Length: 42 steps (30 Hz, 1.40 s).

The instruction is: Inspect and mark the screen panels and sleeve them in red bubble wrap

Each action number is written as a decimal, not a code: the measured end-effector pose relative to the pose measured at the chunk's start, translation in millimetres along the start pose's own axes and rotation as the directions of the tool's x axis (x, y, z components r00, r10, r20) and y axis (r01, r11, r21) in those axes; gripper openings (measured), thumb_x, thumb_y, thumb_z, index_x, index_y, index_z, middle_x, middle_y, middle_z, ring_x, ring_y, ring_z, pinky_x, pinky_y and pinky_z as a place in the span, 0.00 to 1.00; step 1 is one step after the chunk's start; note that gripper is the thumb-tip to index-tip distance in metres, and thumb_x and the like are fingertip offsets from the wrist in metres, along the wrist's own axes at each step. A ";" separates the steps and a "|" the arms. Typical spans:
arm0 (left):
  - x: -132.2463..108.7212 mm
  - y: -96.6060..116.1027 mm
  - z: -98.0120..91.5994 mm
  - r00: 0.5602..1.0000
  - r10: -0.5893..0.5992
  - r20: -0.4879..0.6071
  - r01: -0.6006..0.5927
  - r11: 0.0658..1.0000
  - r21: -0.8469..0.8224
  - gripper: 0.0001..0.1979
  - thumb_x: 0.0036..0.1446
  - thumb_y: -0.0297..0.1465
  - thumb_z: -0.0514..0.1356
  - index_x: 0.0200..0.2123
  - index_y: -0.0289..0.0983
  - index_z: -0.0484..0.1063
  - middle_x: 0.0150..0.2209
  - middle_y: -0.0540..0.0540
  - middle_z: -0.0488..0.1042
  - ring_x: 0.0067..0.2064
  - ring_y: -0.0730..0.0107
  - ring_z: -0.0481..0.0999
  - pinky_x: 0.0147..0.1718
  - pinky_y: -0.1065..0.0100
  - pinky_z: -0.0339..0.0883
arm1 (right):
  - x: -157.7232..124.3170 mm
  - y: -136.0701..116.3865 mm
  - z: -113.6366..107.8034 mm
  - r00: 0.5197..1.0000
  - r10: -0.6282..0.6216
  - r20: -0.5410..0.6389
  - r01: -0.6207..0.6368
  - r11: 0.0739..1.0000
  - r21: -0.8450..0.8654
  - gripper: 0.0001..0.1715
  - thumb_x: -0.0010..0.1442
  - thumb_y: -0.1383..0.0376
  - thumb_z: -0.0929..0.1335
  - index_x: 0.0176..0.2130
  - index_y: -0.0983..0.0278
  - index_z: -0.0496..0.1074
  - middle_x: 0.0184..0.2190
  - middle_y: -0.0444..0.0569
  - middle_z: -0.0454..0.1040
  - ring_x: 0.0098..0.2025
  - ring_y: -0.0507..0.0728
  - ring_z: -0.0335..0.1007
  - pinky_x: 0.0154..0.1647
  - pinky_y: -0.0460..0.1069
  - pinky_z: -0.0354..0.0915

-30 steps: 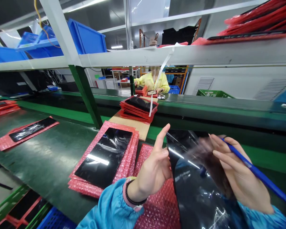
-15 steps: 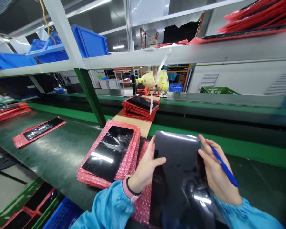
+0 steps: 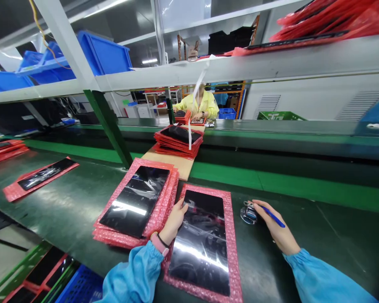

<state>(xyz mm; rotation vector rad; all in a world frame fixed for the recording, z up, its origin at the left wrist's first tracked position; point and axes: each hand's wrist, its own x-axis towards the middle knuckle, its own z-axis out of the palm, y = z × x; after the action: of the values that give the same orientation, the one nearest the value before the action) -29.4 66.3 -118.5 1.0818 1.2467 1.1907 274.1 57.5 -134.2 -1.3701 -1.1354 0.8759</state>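
Observation:
A black glossy screen panel point(image 3: 205, 235) under clear film lies flat on a pink bubble-wrap bag point(image 3: 235, 261). My left hand point(image 3: 175, 219) holds its upper left edge, with the thumb on the glass. In my right hand point(image 3: 276, 227) is a blue pen point(image 3: 274, 217), tucked between thumb and fingers. The fingertips of that hand touch a small shiny metal object point(image 3: 249, 213) on the bench; its exact kind is unclear. To the left, another black screen panel point(image 3: 137, 200) tops a stack of pink bubble-wrap bags point(image 3: 169, 202).
Red-bagged panels point(image 3: 177, 145) are stacked on a wooden board point(image 3: 180, 166) bridging the belt. A green post point(image 3: 109, 126) rises behind the left stack. One bagged panel point(image 3: 44, 174) lies left. A co-worker in yellow point(image 3: 205, 103) sits opposite. Crates stand below, lower left.
The panel has come down from between both hands onto the pink bag. My right hand has let go of it and moved right to the metal object, still with the pen.

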 end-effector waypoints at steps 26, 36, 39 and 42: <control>-29.2 34.8 -24.9 0.854 -0.486 0.183 0.496 0.869 -0.006 0.13 0.41 0.29 0.64 0.31 0.35 0.65 0.28 0.47 0.73 0.28 0.73 0.70 0.28 0.70 0.58 | -111.7 67.2 88.7 0.856 -0.368 0.364 0.471 0.846 -0.250 0.32 0.53 0.74 0.62 0.57 0.59 0.59 0.62 0.55 0.61 0.63 0.59 0.55 0.58 0.51 0.61; -10.4 36.4 -23.8 0.892 -0.452 -0.003 0.447 0.882 0.149 0.10 0.39 0.23 0.61 0.29 0.37 0.65 0.31 0.52 0.67 0.39 0.70 0.64 0.35 0.70 0.55 | -121.7 39.4 90.5 0.859 -0.387 0.335 0.481 0.836 -0.266 0.23 0.56 0.71 0.59 0.51 0.57 0.63 0.62 0.52 0.62 0.62 0.57 0.57 0.59 0.51 0.60; -11.1 37.3 -22.1 0.881 -0.474 -0.015 0.469 0.867 0.169 0.14 0.37 0.23 0.61 0.31 0.38 0.65 0.32 0.52 0.66 0.40 0.68 0.64 0.35 0.69 0.56 | -125.4 37.0 94.9 0.851 -0.410 0.328 0.499 0.827 -0.259 0.23 0.55 0.72 0.59 0.50 0.57 0.63 0.61 0.51 0.64 0.62 0.55 0.58 0.56 0.48 0.62; -5.2 40.6 -20.9 0.873 -0.488 -0.013 0.482 0.858 0.176 0.15 0.36 0.22 0.61 0.31 0.39 0.64 0.28 0.53 0.64 0.35 0.68 0.64 0.32 0.69 0.56 | -124.4 38.8 95.3 0.834 -0.450 0.319 0.529 0.818 -0.228 0.23 0.56 0.72 0.59 0.51 0.58 0.61 0.60 0.52 0.65 0.63 0.54 0.55 0.55 0.46 0.62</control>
<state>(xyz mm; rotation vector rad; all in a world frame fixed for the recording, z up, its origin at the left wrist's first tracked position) -52.1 64.1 -78.6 0.8306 1.5088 0.6832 155.9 -32.9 -196.7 -1.1319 -1.7920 0.5072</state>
